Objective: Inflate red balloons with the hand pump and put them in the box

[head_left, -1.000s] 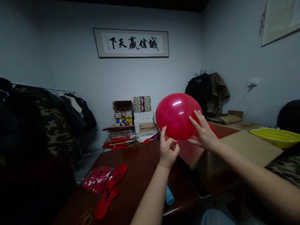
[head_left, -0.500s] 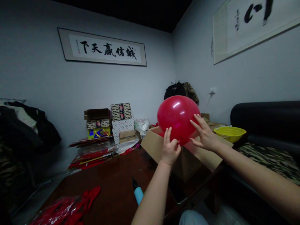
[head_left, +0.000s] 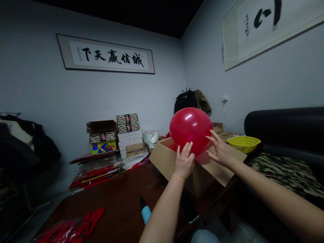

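**Head view.** A red latex balloon (head_left: 190, 131), inflated and slightly oval, is positioned in the air above the near edge of an open cardboard box (head_left: 194, 173). It is held between the person's two hands.

The left hand (head_left: 184, 161) is below the balloon, palm toward the far wall. Its fingers (head_left: 187, 148) are spread and reach up against the lower surface. The balloon's neck cannot be seen, so whether these fingers pinch it cannot be determined.

The right hand (head_left: 220, 152) is at the balloon's lower right side. Its fingers (head_left: 214, 136) are spread and not pinching, with the fingertips touching the balloon.

Directly below the hands, a dark wooden table (head_left: 121, 202) supports the box. A blue cylinder with a black tip (head_left: 145, 212) and a black phone (head_left: 188, 207) lie near the left forearm. Red items in clear plastic (head_left: 58, 231) and a loose red piece (head_left: 92, 219) lie at the near left of the table.

Stacked patterned boxes (head_left: 128, 135) stand at the far end of the table. To the right, a yellow bowl (head_left: 243, 144) sits beyond the box, beside a black sofa (head_left: 283, 125). Framed calligraphy (head_left: 105, 55) hangs on the far wall.
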`<state>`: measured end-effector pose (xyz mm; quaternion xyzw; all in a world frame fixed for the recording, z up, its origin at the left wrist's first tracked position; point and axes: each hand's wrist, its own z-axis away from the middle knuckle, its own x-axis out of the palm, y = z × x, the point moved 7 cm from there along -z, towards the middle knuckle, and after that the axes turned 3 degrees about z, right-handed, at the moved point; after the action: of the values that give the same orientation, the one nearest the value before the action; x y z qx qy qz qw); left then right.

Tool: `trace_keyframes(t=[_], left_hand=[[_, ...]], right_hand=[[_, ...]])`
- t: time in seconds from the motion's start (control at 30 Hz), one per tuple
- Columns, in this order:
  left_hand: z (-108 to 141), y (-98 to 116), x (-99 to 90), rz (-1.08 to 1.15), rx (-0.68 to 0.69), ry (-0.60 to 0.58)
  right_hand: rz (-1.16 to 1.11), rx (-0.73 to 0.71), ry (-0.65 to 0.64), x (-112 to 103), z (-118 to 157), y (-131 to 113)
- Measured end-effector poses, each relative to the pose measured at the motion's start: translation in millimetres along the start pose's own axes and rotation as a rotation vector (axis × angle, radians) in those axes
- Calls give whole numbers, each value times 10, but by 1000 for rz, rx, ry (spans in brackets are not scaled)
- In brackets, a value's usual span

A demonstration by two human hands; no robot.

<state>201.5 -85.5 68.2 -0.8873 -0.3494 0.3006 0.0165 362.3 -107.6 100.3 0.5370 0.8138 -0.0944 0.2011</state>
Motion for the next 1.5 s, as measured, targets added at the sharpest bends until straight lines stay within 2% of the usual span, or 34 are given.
trace_keyframes(t=[0.2, 0.37, 0.53, 0.8, 1.03, 1.23, 1.5], left_hand=[[-42, -11, 6, 35, -38, -14], [-201, -220, -17, 50, -173, 13], [-367, -394, 6, 82, -215, 25], [-403, -501, 27, 130, -235, 68], [-368, -556, 101, 157, -260, 23], [-302, -585, 166, 156, -280, -24], [-234, -617, 179, 166, -272, -34]], right_hand=[[-5, 96, 66, -34, -11, 172], [8, 217, 161, -119, -186, 468], [5, 289, 173, -130, -369, 707], [18, 367, 207, -91, -324, 938], [39, 376, 149, -28, -321, 1079], [86, 395, 111, 9, -293, 1117], [126, 337, 8, 161, -340, 1101]])
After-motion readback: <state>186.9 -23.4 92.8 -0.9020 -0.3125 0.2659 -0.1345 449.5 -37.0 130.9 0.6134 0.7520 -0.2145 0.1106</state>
